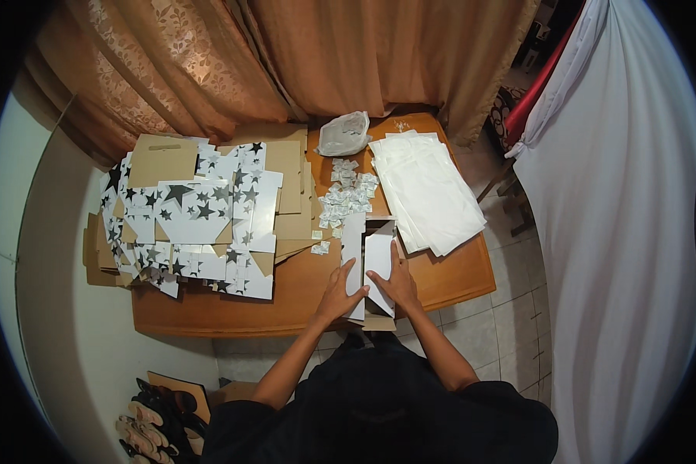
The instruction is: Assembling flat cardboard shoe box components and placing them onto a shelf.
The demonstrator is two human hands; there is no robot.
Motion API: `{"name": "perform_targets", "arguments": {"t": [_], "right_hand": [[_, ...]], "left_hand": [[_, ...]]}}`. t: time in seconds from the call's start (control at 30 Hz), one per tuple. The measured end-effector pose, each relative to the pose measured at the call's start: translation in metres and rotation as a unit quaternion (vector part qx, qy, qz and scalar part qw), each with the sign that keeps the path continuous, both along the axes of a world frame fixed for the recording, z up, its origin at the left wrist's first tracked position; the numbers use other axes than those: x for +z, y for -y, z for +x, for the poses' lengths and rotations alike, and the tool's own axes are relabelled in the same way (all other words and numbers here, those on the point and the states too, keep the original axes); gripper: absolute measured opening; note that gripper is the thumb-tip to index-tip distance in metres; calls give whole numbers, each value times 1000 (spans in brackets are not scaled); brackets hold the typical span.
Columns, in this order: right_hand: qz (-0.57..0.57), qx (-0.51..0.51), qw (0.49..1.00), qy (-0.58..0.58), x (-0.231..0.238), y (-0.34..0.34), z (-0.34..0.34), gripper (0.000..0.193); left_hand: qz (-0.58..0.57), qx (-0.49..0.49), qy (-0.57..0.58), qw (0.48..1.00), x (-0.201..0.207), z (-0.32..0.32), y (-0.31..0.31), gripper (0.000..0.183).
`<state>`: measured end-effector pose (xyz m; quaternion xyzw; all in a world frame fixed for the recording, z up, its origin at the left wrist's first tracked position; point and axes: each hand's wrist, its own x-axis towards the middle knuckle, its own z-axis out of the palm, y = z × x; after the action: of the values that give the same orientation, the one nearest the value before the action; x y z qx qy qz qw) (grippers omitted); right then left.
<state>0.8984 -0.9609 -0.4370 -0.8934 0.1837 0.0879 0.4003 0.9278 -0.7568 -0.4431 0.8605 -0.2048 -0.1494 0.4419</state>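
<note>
A partly folded cardboard box (379, 267), white on its panels with brown board at its near end, stands at the table's front edge. My left hand (342, 294) grips its left panel, thumb stretched over the white face toward the middle gap. On the other side my right hand (397, 286) holds the right panel, its thumb pointing inward too. A dark opening runs between the two panels. Just beyond the box lie many small clear packets (348, 193), some loose near its left side.
Flat star-printed cardboard blanks (193, 213) are piled on the left of the wooden table (301, 298). White sheets or bags (425, 193) lie stacked at right. A clear plastic bag (343, 134) sits at the back. Curtains hang behind; shoes (151, 421) stand lower left.
</note>
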Motion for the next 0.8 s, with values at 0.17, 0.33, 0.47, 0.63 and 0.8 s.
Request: {"name": "perform_targets", "arguments": {"t": [0.17, 0.33, 0.47, 0.63, 0.8], "right_hand": [[-224, 70, 956, 175, 0, 10, 6, 118], [-169, 167, 961, 142, 34, 31, 55, 140], [-146, 177, 967, 113, 40, 40, 69, 142], [-118, 187, 958, 185, 34, 38, 59, 121], [-109, 142, 972, 153, 21, 34, 30, 90]], "left_hand": [[7, 18, 13, 1000, 6, -2, 5, 91], [-9, 16, 8, 1000, 7, 0, 8, 88], [52, 10, -28, 998, 11, -3, 11, 85], [152, 36, -30, 987, 11, -1, 20, 83], [184, 35, 14, 982, 21, -5, 29, 80]]}}
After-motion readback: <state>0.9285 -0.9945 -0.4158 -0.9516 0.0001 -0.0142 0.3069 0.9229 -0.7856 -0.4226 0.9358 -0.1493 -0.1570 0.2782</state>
